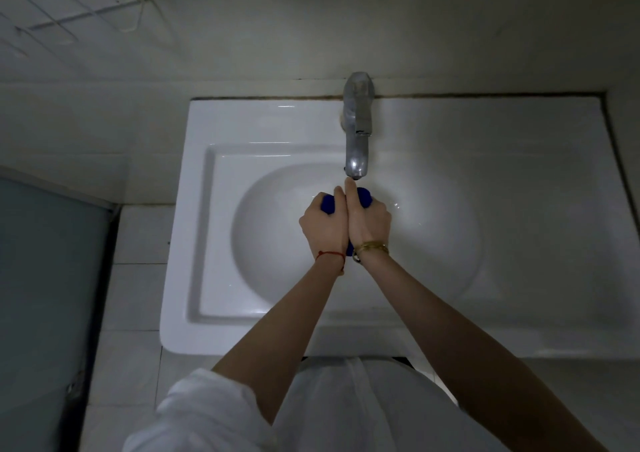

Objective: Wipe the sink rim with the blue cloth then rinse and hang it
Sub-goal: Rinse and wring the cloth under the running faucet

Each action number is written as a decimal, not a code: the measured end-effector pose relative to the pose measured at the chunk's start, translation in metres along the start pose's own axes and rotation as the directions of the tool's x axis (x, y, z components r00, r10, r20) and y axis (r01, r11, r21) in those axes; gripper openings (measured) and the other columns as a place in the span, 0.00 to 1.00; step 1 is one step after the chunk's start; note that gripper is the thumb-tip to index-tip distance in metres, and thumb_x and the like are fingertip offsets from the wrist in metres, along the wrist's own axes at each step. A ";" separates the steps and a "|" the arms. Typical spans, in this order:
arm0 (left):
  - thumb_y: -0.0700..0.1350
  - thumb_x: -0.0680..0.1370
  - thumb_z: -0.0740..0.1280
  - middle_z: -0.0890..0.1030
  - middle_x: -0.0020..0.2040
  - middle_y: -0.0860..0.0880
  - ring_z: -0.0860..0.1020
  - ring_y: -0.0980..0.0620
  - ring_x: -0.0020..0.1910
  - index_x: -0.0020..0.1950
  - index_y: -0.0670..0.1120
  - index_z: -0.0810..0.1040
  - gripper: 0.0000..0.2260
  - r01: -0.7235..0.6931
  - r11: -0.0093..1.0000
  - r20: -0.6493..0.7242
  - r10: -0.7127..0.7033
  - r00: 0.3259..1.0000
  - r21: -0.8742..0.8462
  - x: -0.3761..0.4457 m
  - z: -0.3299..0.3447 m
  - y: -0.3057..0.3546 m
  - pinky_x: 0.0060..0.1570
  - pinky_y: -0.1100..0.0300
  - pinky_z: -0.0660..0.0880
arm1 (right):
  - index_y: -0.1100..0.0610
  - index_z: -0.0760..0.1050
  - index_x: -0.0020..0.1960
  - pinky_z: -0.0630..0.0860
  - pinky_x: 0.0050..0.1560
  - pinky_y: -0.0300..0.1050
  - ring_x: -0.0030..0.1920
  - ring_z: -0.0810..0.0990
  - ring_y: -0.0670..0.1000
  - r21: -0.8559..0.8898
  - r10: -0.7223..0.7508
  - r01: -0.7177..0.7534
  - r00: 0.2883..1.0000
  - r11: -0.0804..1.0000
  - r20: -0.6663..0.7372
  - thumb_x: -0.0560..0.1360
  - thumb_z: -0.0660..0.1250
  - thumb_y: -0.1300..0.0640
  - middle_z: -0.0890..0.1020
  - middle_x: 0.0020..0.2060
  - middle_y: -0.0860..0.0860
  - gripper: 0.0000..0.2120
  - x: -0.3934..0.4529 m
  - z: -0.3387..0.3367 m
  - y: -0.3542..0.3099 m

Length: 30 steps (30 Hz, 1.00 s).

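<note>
The blue cloth (364,197) is bunched up between both my hands over the middle of the white sink bowl (273,261). My left hand (323,225) and my right hand (369,218) press side by side, each shut on the cloth, and only small blue patches show past the fingers and between the wrists. The hands sit just below the spout of the chrome tap (357,129). I cannot tell whether water is running. The sink rim (194,209) frames the bowl.
A wire rack (79,12) hangs on the tiled wall at top left. White countertop (536,209) stretches right of the bowl. A dark panel (41,296) stands at lower left beside the floor tiles.
</note>
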<state>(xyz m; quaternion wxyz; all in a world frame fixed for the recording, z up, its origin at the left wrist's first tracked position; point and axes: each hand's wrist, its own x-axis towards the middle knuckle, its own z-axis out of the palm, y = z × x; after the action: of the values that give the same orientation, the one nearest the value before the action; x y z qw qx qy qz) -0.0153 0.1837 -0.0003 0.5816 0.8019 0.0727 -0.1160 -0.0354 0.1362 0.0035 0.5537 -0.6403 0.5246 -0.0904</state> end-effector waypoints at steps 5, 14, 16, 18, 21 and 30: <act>0.43 0.77 0.67 0.62 0.23 0.53 0.61 0.57 0.23 0.26 0.46 0.59 0.23 0.042 0.999 -0.007 -0.041 0.999 0.005 0.002 0.000 0.001 0.25 0.67 0.60 | 0.55 0.67 0.25 0.70 0.26 0.40 0.23 0.71 0.43 0.005 -0.092 0.092 0.994 0.996 -0.054 0.75 0.64 0.46 0.73 0.22 0.48 0.23 0.002 0.001 0.004; 0.38 0.74 0.65 0.60 0.22 0.53 0.60 0.57 0.21 0.24 0.47 0.59 0.22 0.054 0.998 0.049 -0.056 0.997 0.029 0.003 0.000 0.002 0.23 0.69 0.57 | 0.56 0.63 0.25 0.66 0.25 0.39 0.22 0.66 0.42 0.079 -0.167 0.169 0.985 0.982 -0.032 0.74 0.61 0.61 0.67 0.20 0.46 0.19 0.004 -0.004 0.010; 0.37 0.74 0.65 0.59 0.22 0.54 0.59 0.57 0.21 0.25 0.48 0.57 0.22 0.016 0.999 0.061 -0.019 0.998 0.041 0.002 -0.001 0.001 0.23 0.68 0.56 | 0.59 0.67 0.27 0.68 0.25 0.39 0.23 0.68 0.41 0.105 -0.187 0.189 0.982 0.976 -0.027 0.76 0.60 0.60 0.69 0.22 0.47 0.18 0.001 -0.005 0.014; 0.38 0.74 0.65 0.60 0.22 0.55 0.61 0.58 0.21 0.25 0.48 0.58 0.22 -0.029 0.998 0.075 0.024 0.997 0.062 0.000 -0.003 0.000 0.23 0.69 0.58 | 0.60 0.69 0.30 0.68 0.26 0.36 0.24 0.69 0.40 0.120 -0.204 0.205 0.979 0.971 -0.024 0.78 0.61 0.58 0.71 0.23 0.48 0.18 -0.001 -0.008 0.017; 0.44 0.77 0.67 0.69 0.26 0.54 0.69 0.60 0.25 0.32 0.46 0.67 0.15 -0.050 0.997 0.093 0.045 0.995 0.057 -0.003 -0.006 -0.002 0.25 0.72 0.65 | 0.56 0.73 0.38 0.71 0.30 0.31 0.29 0.75 0.38 0.148 -0.165 0.164 0.986 0.975 -0.005 0.78 0.64 0.52 0.77 0.30 0.46 0.12 -0.003 -0.013 0.018; 0.60 0.75 0.66 0.78 0.34 0.51 0.75 0.55 0.33 0.38 0.45 0.74 0.19 0.183 0.957 0.141 -0.217 0.966 0.224 0.000 -0.003 0.003 0.32 0.62 0.69 | 0.55 0.74 0.57 0.75 0.40 0.29 0.41 0.79 0.36 0.255 -0.138 0.141 0.990 0.957 -0.033 0.76 0.68 0.49 0.80 0.44 0.42 0.14 -0.013 -0.019 0.019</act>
<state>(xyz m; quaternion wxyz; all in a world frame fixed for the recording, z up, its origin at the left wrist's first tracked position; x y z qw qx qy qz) -0.0145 0.1853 0.0034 0.4833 0.8347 0.0929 -0.2470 -0.0650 0.1376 0.0013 0.6202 -0.5981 0.4660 -0.2010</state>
